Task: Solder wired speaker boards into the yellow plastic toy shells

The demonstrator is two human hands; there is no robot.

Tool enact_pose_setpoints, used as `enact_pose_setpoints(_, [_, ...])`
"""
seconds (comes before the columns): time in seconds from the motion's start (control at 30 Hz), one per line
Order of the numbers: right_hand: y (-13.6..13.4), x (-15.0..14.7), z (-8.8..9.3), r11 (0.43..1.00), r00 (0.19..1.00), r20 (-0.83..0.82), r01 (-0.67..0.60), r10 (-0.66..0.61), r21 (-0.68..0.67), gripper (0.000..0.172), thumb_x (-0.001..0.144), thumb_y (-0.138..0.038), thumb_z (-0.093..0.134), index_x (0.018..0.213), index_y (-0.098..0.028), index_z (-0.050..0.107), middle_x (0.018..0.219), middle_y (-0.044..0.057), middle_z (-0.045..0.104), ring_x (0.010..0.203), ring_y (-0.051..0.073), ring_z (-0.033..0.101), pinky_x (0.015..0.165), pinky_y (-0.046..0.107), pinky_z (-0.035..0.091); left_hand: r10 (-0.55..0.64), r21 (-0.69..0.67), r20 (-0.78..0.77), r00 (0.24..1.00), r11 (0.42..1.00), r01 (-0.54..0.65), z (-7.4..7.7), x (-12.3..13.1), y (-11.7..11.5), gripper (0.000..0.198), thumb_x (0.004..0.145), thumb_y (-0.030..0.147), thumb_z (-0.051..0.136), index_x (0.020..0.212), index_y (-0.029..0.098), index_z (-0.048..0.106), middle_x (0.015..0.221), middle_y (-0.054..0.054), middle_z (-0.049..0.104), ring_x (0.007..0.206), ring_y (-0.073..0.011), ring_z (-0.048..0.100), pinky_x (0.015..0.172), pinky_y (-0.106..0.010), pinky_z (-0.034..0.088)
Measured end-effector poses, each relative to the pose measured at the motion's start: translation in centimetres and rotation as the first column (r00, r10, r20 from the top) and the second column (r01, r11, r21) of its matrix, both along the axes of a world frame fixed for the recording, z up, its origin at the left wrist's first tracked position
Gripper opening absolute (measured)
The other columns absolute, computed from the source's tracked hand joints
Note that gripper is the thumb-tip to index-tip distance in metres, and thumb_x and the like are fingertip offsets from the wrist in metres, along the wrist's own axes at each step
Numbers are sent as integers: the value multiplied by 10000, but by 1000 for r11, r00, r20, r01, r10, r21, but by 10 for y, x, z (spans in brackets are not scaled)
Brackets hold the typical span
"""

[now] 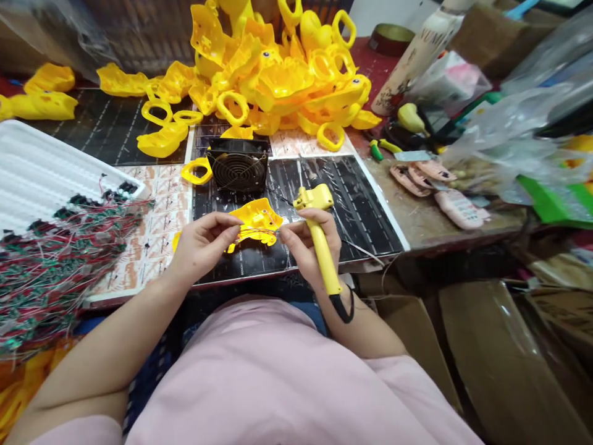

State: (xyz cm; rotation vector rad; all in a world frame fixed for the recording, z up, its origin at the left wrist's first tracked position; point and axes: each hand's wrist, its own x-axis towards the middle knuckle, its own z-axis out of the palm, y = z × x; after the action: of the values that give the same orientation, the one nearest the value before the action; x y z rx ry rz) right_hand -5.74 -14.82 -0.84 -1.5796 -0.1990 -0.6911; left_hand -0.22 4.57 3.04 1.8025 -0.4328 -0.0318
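Thin red wires (257, 231) run between my two hands, over a yellow plastic shell (260, 213) on the dark mat. My left hand (208, 242) pinches one end of the wires between thumb and fingers. At the other end, my right hand (309, 244) has its thumb and fingertips together on a small part too tiny to name. The same hand also carries a yellow soldering iron (325, 256), its handle lying across the palm and its tip end pointing away from me. A small black fan (238, 165) stands just behind the shell.
Many yellow shells and rings (278, 74) are heaped at the back. A white ribbed tray (60, 167) and a tangle of wired circuit boards (60, 266) are at the left. Pink shells (458, 209), green-handled pliers (376, 150), a tall bottle (412, 59) and plastic bags lie to the right.
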Motion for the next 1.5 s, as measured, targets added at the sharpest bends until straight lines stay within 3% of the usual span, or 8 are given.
enact_pose_setpoints(0.13, [-1, 1, -2, 977, 992, 80, 107, -94, -185, 281, 889, -229, 701, 1110, -259, 531, 826, -44, 733, 687, 114, 725, 728, 242, 622, -21, 117, 444, 896, 993, -35, 6, -9, 5, 38, 862, 224, 673, 871, 212, 708, 844, -29, 734, 759, -140, 689, 705, -255, 588])
enact_pose_setpoints(0.27, [1, 3, -1, 917, 969, 178, 221, -170, -332, 249, 905, -182, 664, 1105, -263, 538, 822, -48, 735, 688, 107, 717, 740, 238, 615, -209, 298, 723, 659, 954, -24, 8, -19, 10, 214, 841, 65, 637, 909, 250, 717, 875, -24, 748, 799, -143, 705, 770, -271, 594])
enact_pose_setpoints(0.33, [3, 3, 0, 910, 958, 215, 253, -188, -329, 273, 902, -163, 666, 1122, -261, 536, 808, -53, 730, 684, 106, 717, 739, 234, 616, -184, 270, 657, 731, 963, -1, 3, -22, 10, 185, 851, 97, 650, 944, 246, 708, 848, -21, 742, 772, -148, 713, 745, -270, 599])
enact_pose_setpoints(0.43, [6, 2, 3, 909, 945, 273, 266, -180, -321, 326, 887, -132, 682, 1149, -261, 536, 827, -47, 731, 698, 109, 725, 752, 239, 619, -90, 57, 182, 979, 995, 81, -7, -22, 6, 170, 894, 325, 676, 1022, 213, 672, 807, -19, 719, 584, -137, 686, 568, -249, 582])
enact_pose_setpoints(0.57, [9, -1, 7, 880, 928, 340, 283, -151, -381, 356, 887, -118, 675, 1171, -280, 535, 860, -38, 730, 709, 129, 731, 741, 265, 627, -257, -125, -331, 908, 966, 227, -10, -16, 1, 450, 809, 595, 720, 995, 186, 735, 831, -61, 751, 553, -158, 687, 546, -273, 589])
enact_pose_setpoints(0.8, [9, 1, 10, 819, 905, 394, 345, -161, -458, 342, 878, -122, 686, 1157, -267, 552, 887, -9, 749, 702, 146, 731, 712, 263, 625, -243, -160, -244, 939, 965, 208, -4, -16, -1, 416, 780, 577, 766, 1017, 237, 811, 1087, -96, 773, 1078, -271, 711, 882, -352, 611])
enact_pose_setpoints(1.17, [20, -1, 12, 893, 949, 310, 192, -63, -407, 314, 884, -116, 681, 1135, -261, 562, 873, -32, 748, 717, 126, 736, 744, 262, 637, -91, -417, -517, 851, 895, -158, 10, -17, -23, 428, 459, 509, 964, 676, 182, 793, 719, -42, 758, 656, -147, 685, 697, -262, 593])
enact_pose_setpoints(1.5, [-7, 15, -4, 908, 966, 242, 180, -91, -378, 295, 873, -251, 750, 1115, -269, 582, 956, -19, 749, 790, 137, 749, 781, 257, 641, -227, -591, -466, 855, 799, -110, 38, 1, -11, 257, 763, 305, 853, 702, 163, 648, 572, 53, 598, 630, -90, 652, 659, -192, 550])
